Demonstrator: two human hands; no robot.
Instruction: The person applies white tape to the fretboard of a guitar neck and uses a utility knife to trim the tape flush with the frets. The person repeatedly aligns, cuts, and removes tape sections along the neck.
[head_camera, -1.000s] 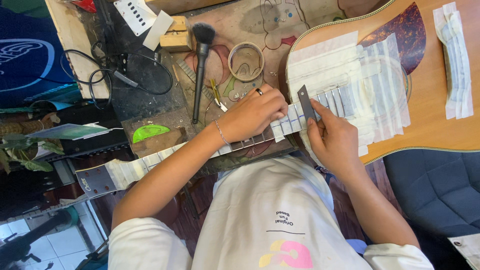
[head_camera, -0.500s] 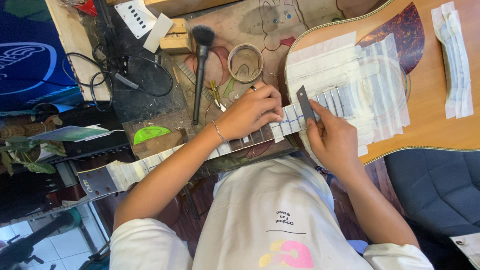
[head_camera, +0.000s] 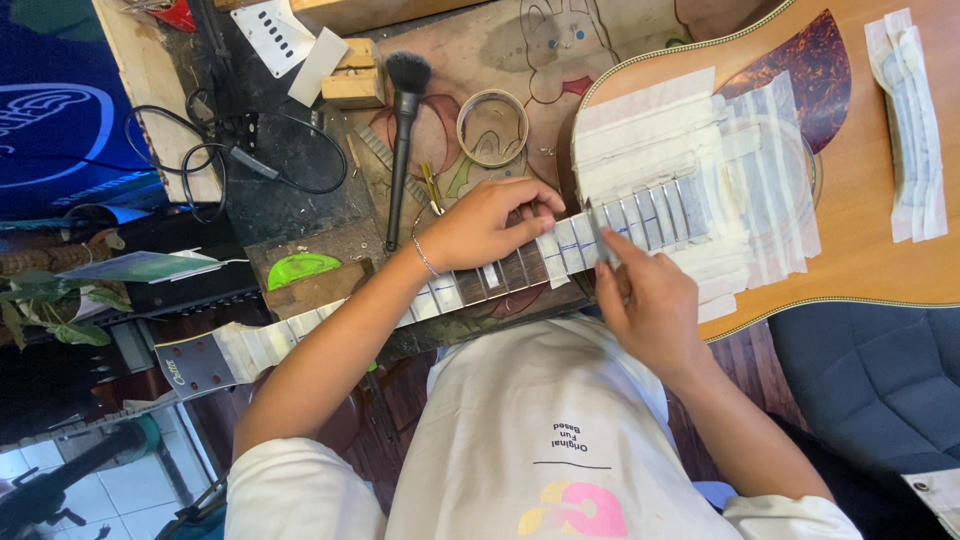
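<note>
Lying across the frame's middle, the taped guitar neck is mid fret work. My right hand grips a thin metal file upright on a fret; the left hand presses curled fingers on the neck, grasping nothing. Next likely calls for steady, level strokes. A brush and tape roll sit upper centre on the bench.

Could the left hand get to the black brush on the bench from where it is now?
Probably yes. The left hand rests on the guitar neck, and the black brush lies just beyond its wrist on the bench, uncovered, with only small tools beside it. Nothing stands between them.
</note>
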